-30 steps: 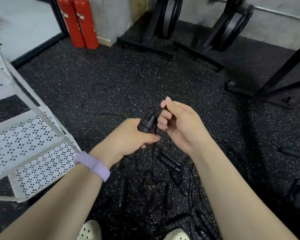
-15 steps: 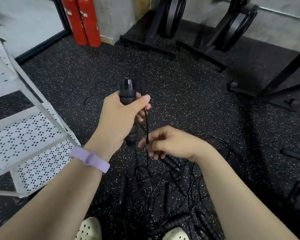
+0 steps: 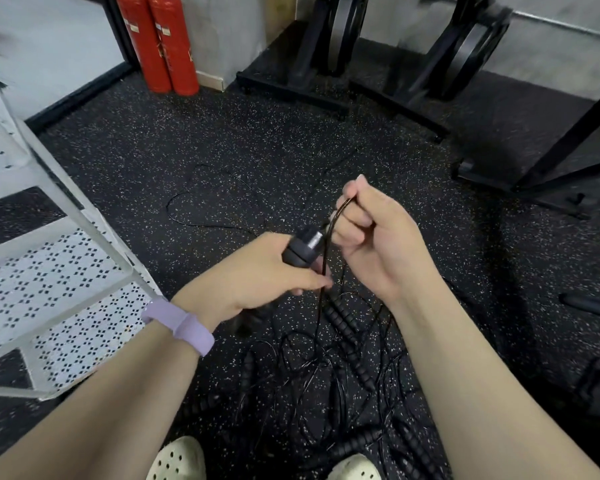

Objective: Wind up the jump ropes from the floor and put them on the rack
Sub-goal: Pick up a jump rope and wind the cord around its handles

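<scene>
- Your right hand (image 3: 371, 237) has its fingers curled tight, pinching the thin black cord (image 3: 329, 230) just above where it leaves the handle; your left hand (image 3: 257, 271) is wrapped round the black jump-rope handle (image 3: 303, 245), with only the handle's top end showing past your knuckles.
- The handle's long axis tilts up and to the right, its cap pointing at your right hand, which sits touching or just beside that cap.
- From your pinch the cord arcs over, runs down along the near side of the handle past your left fingertips, then drops into the tangle of ropes (image 3: 329, 368) on the floor (image 3: 222, 140) between your feet.
- So the free length lies below both hands; the next wrap, as I judge it, calls for your right hand to carry the cord round the handle crosswise to that axis.
- The white rack (image 3: 66, 271) stands to your left, nearer your left hand.
- Watch for the trailing loop snagging other ropes.
</scene>
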{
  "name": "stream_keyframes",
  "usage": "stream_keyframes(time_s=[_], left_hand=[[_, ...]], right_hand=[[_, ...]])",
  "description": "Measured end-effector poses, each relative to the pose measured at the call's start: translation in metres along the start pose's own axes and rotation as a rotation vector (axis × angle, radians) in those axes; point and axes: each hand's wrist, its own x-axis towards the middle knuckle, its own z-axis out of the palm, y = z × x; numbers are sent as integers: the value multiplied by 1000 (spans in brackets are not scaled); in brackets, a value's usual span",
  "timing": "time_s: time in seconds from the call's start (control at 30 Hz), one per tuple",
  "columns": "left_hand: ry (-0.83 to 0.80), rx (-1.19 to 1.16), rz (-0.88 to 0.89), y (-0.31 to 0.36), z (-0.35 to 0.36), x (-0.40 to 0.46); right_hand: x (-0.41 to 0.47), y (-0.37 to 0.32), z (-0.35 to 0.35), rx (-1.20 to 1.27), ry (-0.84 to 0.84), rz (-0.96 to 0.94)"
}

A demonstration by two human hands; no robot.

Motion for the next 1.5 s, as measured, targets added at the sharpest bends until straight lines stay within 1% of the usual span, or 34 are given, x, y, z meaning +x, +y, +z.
stream_keyframes(time_s=[0.07,0.13,0.2,0.23,0.27,0.3,0.37,0.4,0.43,0.47,0.53,0.57,0.63,0.7,0.77,0.83,0.87,0.9,0.97,1.0,1.03,1.07,1.1,1.13,1.17,1.2,1.23,1.27,1.37,1.43,1.5], left_hand=[[67,0,31,1,2,0],[174,-31,68,4,1,-1],[298,-173,105,9,-1,-2],[353,-280,127,10,-3,-3],[397,-386,144,12,-5,-3],[431,-482,157,13,-8,-3],[473,-632,176,12,-11,-2],[487,-674,180,12,-11,-1],[498,-700,182,12,-12,-1],[507,-718,182,11,-13,0],[513,-728,167,10,-15,0],[504,-704,146,8,-17,1],[454,-576,64,0,-20,2],[356,-396,-39,-8,-22,4],[174,-235,-81,-10,-20,3],[-20,-135,-46,-7,-13,2],[-58,-134,-23,-5,-9,1],[-48,-156,-6,-3,-5,1],[69,-231,11,0,-2,1],[146,-288,18,1,-2,2],[219,-360,26,2,-3,2],[280,-437,37,2,-4,3],[328,-510,51,3,-6,3],[361,-579,68,5,-7,4],[386,-640,91,7,-7,4],[405,-687,113,9,-7,3],[423,-716,136,10,-8,3],[442,-736,158,11,-8,3],[444,-746,202,11,-13,3],[391,-622,164,8,-15,3],[300,-489,98,3,-13,4]], right_hand=[[2,-1,1,0,58,-28],[3,-1,-2,-80,113,-2],[4,3,-7,-277,149,85],[3,5,-10,-412,136,138],[2,6,-11,-568,93,197],[-1,8,-12,-734,14,259],[-5,12,-8,-1013,-227,372],[-8,16,-5,-1097,-331,395],[-9,21,-2,-1131,-389,385],[-9,25,0,-1147,-399,344],[-7,29,1,-1155,-333,213],[-5,28,2,-1121,-292,155],[-3,24,2,-928,-207,93],[-3,18,3,-642,-148,74],[-2,13,4,-385,-107,57],[-1,9,4,-213,-57,42],[-1,8,5,-161,-24,33],[0,8,5,-130,15,27],[2,9,2,-167,99,34],[3,10,-1,-261,146,45],[3,10,-4,-415,184,61],[3,12,-7,-613,185,91],[2,14,-10,-829,116,145],[-1,16,-10,-1037,-36,224],[-3,20,-9,-1191,-225,313],[-6,26,-7,-1260,-378,386],[-9,31,-3,-1257,-456,414],[-11,34,0,-1239,-459,388],[-10,32,4,-1160,-326,227],[-8,28,5,-1055,-234,134],[-6,26,3,-876,-145,67]])
